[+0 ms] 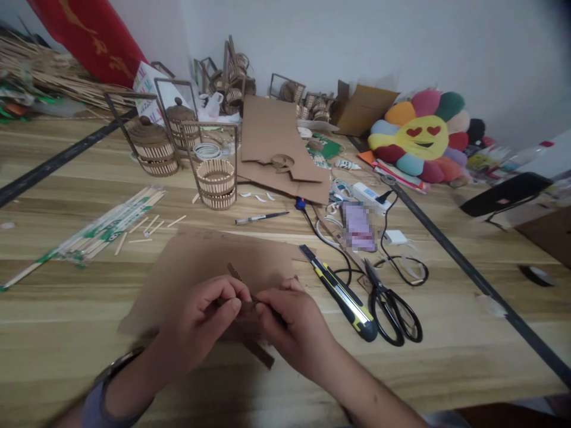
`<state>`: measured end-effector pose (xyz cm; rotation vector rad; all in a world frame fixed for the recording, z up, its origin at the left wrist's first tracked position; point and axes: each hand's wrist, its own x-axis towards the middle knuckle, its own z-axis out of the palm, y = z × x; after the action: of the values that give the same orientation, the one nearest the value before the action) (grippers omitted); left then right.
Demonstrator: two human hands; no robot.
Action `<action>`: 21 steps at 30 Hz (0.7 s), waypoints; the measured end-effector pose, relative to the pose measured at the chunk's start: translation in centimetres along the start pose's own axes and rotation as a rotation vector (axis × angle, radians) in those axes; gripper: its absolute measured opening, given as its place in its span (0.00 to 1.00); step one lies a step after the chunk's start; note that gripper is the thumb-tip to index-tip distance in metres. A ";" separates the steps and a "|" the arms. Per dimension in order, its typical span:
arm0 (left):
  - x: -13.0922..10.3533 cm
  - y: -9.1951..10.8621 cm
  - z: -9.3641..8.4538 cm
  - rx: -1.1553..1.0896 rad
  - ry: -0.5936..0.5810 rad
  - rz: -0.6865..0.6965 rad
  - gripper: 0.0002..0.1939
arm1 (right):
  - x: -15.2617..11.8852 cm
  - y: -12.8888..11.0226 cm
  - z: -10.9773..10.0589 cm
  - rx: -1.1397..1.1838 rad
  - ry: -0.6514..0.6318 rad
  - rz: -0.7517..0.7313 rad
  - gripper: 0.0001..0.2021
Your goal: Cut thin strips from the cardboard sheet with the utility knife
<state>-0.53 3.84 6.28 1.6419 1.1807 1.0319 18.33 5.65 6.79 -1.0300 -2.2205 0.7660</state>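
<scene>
Head view: L hand & R hand meet over the near middle of the desk, thumb and fingers of each pinching a thin dark piece btwn them, above a brown strip that slants under the hands. Main risk, I'd say: piece creases or tears if the two pinches pull or twist unevenly, b/c it looks thin and v. little of it shows past the fingers; a loose grip could prob. drop it too. Strip could get nudged by the knuckles, and the utility knife, just right of R hand w/ scissors beside it, might be knocked if that hand swings out. As for looks: piece is dark, narrow, mostly hidden by fingers, so can't tell its full length or whether it's joined to the strip. Strip is straight, dark brown, approx. even in width, far end over the cardboard sheet, near end pointing near and right; its middle is hidden by the hands.
</scene>
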 end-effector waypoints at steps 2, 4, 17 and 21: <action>0.2 0.1 -0.1 -0.091 -0.021 -0.041 0.13 | 0.0 0.0 0.0 0.010 -0.001 0.008 0.13; 0.4 0.2 -0.1 -0.187 -0.040 -0.092 0.13 | 0.0 0.0 0.0 0.019 -0.011 0.012 0.13; 0.2 -0.1 -0.3 -0.429 -0.001 -0.076 0.22 | 0.0 -0.3 -0.7 0.036 0.110 -0.058 0.11; 0.2 -0.4 -0.2 -0.663 -0.050 -0.312 0.21 | 0.0 -0.2 -1.0 0.058 0.153 -0.152 0.10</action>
<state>-0.79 4.13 5.97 0.9279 0.8895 1.0258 18.89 5.83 7.63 -0.8512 -2.1050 0.6581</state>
